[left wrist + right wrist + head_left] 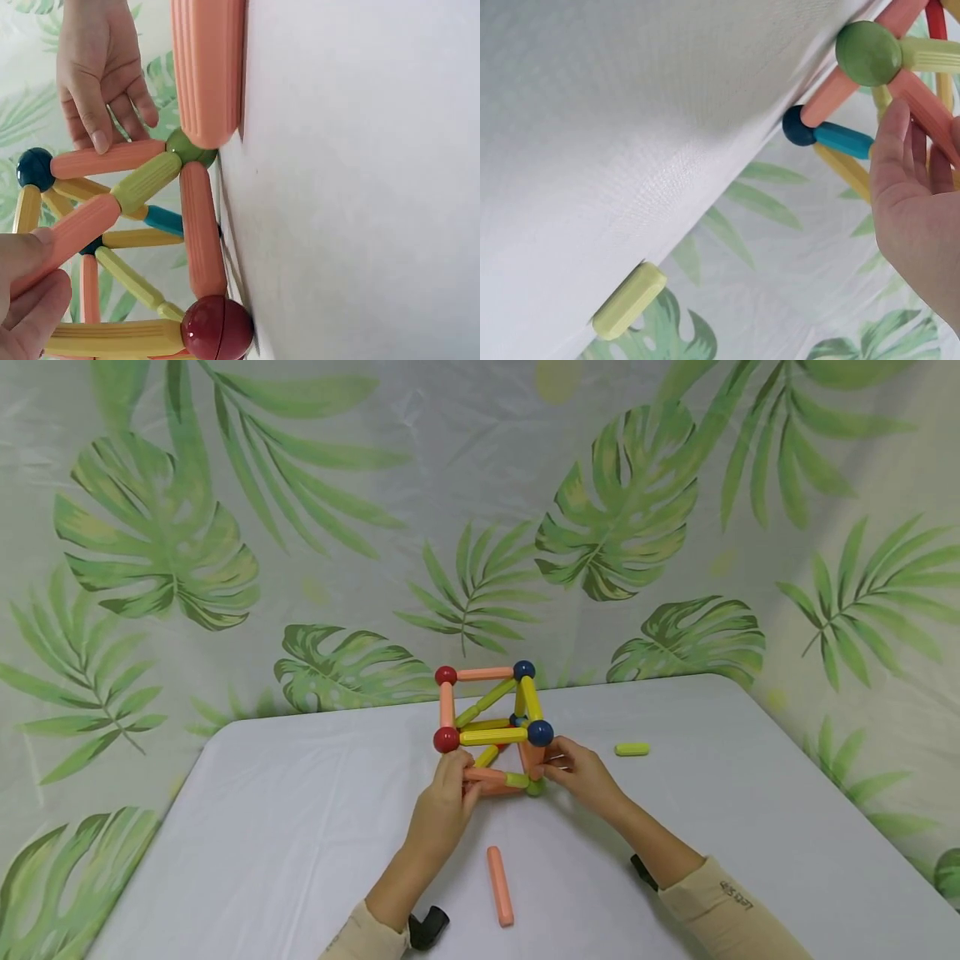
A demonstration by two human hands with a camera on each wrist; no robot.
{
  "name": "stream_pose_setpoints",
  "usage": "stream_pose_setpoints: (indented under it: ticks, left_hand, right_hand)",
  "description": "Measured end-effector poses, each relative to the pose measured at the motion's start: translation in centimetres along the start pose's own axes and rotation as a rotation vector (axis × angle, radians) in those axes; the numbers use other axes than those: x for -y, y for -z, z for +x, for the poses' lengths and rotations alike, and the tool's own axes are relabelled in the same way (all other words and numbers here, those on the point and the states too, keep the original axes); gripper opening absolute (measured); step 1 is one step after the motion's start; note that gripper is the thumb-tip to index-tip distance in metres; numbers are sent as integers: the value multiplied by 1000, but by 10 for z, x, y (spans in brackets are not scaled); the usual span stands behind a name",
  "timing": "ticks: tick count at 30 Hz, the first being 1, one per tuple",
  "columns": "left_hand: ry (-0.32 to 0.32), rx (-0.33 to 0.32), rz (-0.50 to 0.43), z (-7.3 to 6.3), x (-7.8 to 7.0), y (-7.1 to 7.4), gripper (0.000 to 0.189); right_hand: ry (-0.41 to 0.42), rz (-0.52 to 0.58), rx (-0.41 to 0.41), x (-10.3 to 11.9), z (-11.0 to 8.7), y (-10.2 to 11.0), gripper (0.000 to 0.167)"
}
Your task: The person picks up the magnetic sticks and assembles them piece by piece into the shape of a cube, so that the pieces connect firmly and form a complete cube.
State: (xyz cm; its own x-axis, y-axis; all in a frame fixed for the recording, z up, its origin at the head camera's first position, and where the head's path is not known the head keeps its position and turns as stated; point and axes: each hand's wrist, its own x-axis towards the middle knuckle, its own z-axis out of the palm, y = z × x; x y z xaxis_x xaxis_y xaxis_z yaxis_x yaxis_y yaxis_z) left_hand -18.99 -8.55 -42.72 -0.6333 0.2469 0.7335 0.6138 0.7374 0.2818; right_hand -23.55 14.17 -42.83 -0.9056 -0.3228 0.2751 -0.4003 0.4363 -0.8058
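A cube-like frame of magnetic rods and balls (493,737) stands on the table, red balls (447,740) at its upper left and blue balls (541,732) at its upper right. My left hand (438,806) pinches a pink rod (75,229) at the front. That rod meets a short light green rod (150,182), whose other end touches the green ball (193,146) at a lower corner. On the right side, my right hand (588,777) holds the upright pink rod (924,109) above this ball between thumb and fingers.
A loose pink rod (500,887) lies on the white tabletop (300,843) in front of the frame. To the right lies a short light green rod (632,749). Behind the table hangs a leaf-patterned cloth (480,485). Black pieces (429,928) show beside both forearms.
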Motion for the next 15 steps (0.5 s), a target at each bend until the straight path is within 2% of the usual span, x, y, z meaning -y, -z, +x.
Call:
stream_pose_setpoints:
  ticks: [5, 11, 15]
  left_hand:
    - [-117, -18, 74, 3, 2, 6, 44]
    - [-157, -1, 75, 9, 4, 17, 43]
    - [-204, -62, 143, 13, 9, 21, 35]
  right_hand:
    - [14, -10, 4, 1, 0, 0, 17]
    - [7, -2, 5, 0, 0, 0, 19]
    - [7, 6, 11, 5, -1, 1, 19]
